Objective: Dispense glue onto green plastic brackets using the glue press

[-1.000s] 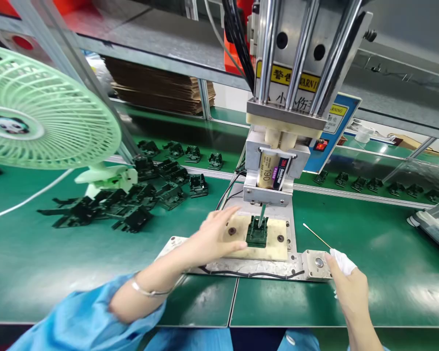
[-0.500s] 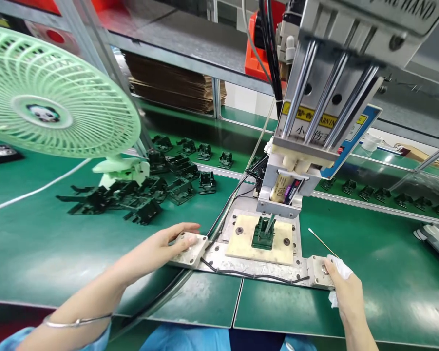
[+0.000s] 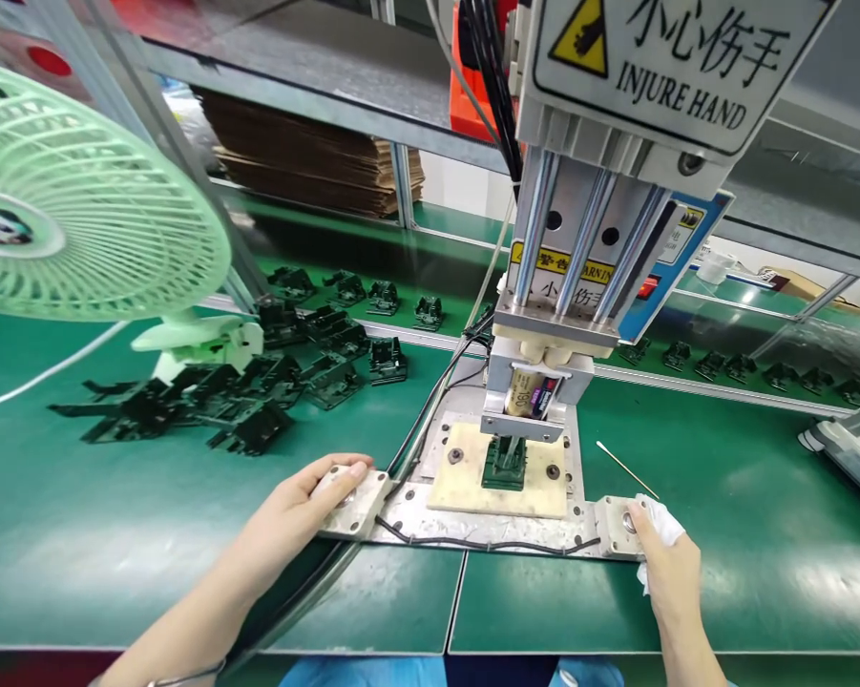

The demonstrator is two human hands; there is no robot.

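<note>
My left hand point(image 3: 293, 510) lies flat with its fingers stretched over the left button block point(image 3: 354, 498) of a metal fixture plate point(image 3: 487, 534). My right hand point(image 3: 662, 572) grips a white cloth point(image 3: 660, 530), and its thumb presses the round button point(image 3: 627, 521) on the right block. A dark green plastic part point(image 3: 503, 463) sits on the cream-coloured nest point(image 3: 465, 482) at the plate's middle. The machine head point(image 3: 534, 382), carrying a glue cartridge, is down on that part.
A pile of black plastic parts point(image 3: 243, 396) lies left of the fixture, under a green clip fan point(image 3: 78, 205). More black parts point(image 3: 751, 367) line the rear strip. A thin swab stick point(image 3: 626, 469) lies right of the nest. A warning sign point(image 3: 677, 57) hangs above.
My left hand left the nest and settled on the left button block. My right thumb moved onto the right button. The machine head has come down onto the part.
</note>
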